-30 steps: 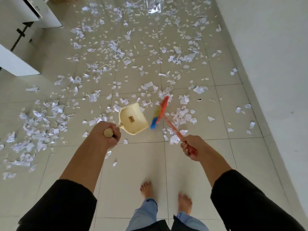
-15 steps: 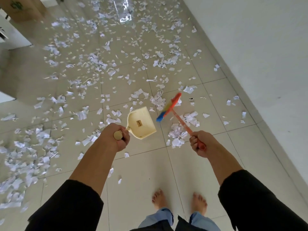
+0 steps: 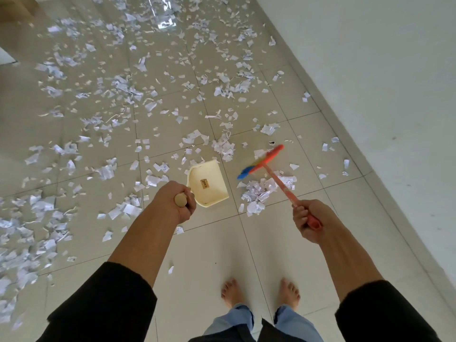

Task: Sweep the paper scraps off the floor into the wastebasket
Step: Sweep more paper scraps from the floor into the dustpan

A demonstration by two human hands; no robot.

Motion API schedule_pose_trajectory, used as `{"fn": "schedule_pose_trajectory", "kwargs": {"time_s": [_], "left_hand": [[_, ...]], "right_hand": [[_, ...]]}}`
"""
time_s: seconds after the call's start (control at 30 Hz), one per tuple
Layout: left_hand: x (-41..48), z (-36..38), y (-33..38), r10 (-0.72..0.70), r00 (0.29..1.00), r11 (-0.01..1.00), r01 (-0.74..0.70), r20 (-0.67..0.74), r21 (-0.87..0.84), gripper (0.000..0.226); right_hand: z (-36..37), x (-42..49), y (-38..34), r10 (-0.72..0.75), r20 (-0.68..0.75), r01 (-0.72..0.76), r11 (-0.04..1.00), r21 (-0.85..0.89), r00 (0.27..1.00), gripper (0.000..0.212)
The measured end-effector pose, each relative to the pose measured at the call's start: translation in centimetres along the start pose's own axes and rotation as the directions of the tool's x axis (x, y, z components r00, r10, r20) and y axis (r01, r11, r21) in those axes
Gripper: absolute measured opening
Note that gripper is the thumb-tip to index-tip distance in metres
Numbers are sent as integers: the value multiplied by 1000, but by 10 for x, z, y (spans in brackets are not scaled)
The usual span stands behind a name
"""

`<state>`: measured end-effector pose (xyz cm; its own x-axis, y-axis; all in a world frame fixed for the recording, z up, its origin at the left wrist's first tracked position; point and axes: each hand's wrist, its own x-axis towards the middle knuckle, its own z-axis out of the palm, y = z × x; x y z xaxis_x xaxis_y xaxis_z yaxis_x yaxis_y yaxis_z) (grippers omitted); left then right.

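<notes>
So the view pans right toward the wall over the last second — the white cabinet that sat at upper left a second ago is out of frame, and more wall fills the right side. The person's bare feet shift with it.

Left hand is wrapped around the wooden handle end of the cream dustpan; same grip as before, and the pan interior looks empty apart from a small label. Right hand grips the orange handle of the broom. The broom head swings out to the right, away from the dustpan: a second ago it sat just beside the pan's edge, now there's a clear gap between them. Whether the bristles touch the floor I can't tell.

Paper scraps are spread across most of the tiled floor, densest at left and far up. A small heap lies just right of the dustpan, under the broom handle. Wastebasket isn't in view.

Read on it: this is the wind-up of a stroke — the broom is drawn back past the heap, likely to push it left into the pan. Task is at an early stage; nothing collected yet by the look of it.
</notes>
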<state>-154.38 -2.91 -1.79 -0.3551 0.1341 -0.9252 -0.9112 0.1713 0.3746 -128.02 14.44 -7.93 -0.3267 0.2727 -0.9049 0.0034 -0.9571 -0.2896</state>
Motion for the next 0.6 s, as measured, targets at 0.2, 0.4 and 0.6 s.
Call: {"fn": "schedule_pose_trajectory", "kwargs": {"time_s": [0.2, 0.4, 0.6], "left_hand": [[-7, 6, -11, -16, 1000, 1000, 16, 8, 22, 11], [-9, 15, -24, -25, 1000, 1000, 25, 11, 17, 11], [-15, 28, -43, -2, 1000, 1000, 2, -1, -24, 25]], "right_hand": [[28, 58, -27, 7, -5, -7, 996, -86, 1000, 26], [19, 24, -26, -19, -1, 19, 1000, -10, 1000, 27], [-13, 13, -24, 0, 56, 1, 1000, -27, 998, 16]]}}
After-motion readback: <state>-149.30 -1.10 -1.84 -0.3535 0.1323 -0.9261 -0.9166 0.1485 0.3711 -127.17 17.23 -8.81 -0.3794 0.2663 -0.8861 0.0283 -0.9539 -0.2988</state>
